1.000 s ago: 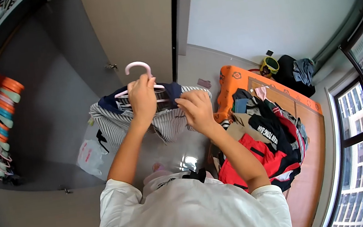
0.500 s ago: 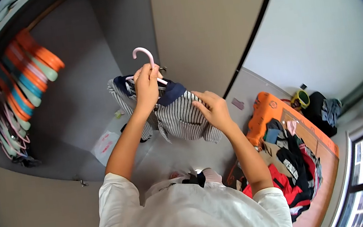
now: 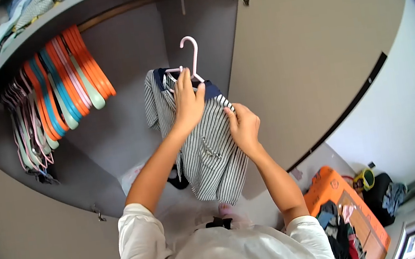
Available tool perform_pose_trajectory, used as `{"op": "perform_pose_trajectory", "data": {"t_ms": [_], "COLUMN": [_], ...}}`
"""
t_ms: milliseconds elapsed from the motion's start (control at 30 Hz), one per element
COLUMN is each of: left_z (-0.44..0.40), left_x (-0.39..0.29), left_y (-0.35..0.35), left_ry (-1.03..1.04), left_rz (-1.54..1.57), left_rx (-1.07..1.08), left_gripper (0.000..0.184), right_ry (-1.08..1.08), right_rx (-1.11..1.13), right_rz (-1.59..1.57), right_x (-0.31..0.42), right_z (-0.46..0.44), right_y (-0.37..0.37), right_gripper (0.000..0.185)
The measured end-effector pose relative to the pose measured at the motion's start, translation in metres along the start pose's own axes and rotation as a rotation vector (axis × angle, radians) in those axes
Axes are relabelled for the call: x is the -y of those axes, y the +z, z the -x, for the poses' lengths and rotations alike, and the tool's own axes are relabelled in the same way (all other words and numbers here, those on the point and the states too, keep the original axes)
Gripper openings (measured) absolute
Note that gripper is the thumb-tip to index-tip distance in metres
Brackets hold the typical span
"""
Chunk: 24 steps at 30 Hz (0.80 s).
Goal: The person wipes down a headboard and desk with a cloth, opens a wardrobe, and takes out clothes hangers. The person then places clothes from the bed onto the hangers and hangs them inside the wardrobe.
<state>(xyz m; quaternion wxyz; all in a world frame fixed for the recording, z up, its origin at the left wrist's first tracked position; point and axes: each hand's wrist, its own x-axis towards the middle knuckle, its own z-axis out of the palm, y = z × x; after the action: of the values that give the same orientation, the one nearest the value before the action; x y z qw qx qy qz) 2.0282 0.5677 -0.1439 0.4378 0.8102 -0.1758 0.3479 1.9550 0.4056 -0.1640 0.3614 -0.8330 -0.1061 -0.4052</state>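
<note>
A navy-collared, black-and-white striped shirt (image 3: pixel 205 153) hangs on a pale pink clothes hanger (image 3: pixel 194 52), whose hook points up and is free of any rail. My left hand (image 3: pixel 189 105) is at the shirt's collar opening, just below the hook, with its fingers nearly straight and the thumb to the right; it appears to grip the collar fabric. My right hand (image 3: pixel 245 128) pinches the shirt's shoulder between thumb and fingers. Part of the hanger is hidden inside the shirt.
An open wardrobe holds a rail (image 3: pixel 127 11) with several orange, blue, pink and pale green hangers (image 3: pixel 66 85) at left. Folded clothes (image 3: pixel 37 10) lie on the shelf above. A wardrobe door (image 3: pixel 313 51) stands at right. Lower right, clothes (image 3: pixel 341 232) lie on an orange-edged surface (image 3: pixel 326 181).
My view has turned toward the wardrobe. The shirt now hangs longer, facing the rail side. My left hand has shifted from the hanger's neck to the collar; my right hand remains at the shoulder.
</note>
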Motion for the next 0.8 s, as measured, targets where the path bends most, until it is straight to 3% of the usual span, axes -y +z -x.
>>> {"op": "perform_pose_trajectory", "data": {"t_ms": [133,367,800], "left_z": [-0.026,-0.095,-0.136], "left_x": [-0.007,-0.002,0.032], "left_y": [0.021,0.047,0.071], "left_ry": [0.104,0.059,0.026], "left_rz": [-0.032,0.076,-0.015], "left_rx": [-0.028,-0.032,0.133], "left_gripper": [0.059,0.055,0.065], "right_ry": [-0.048,-0.003,0.006], "right_rx": [-0.091,-0.121,-0.111], "right_rz": [-0.022,0.021,0.099], "right_x": [-0.001,-0.009,-0.047], "right_z": [-0.093,-0.218,-0.279], "right_y": [0.031,0.094,0.16], "right_gripper": [0.018,0.025,0.028]}}
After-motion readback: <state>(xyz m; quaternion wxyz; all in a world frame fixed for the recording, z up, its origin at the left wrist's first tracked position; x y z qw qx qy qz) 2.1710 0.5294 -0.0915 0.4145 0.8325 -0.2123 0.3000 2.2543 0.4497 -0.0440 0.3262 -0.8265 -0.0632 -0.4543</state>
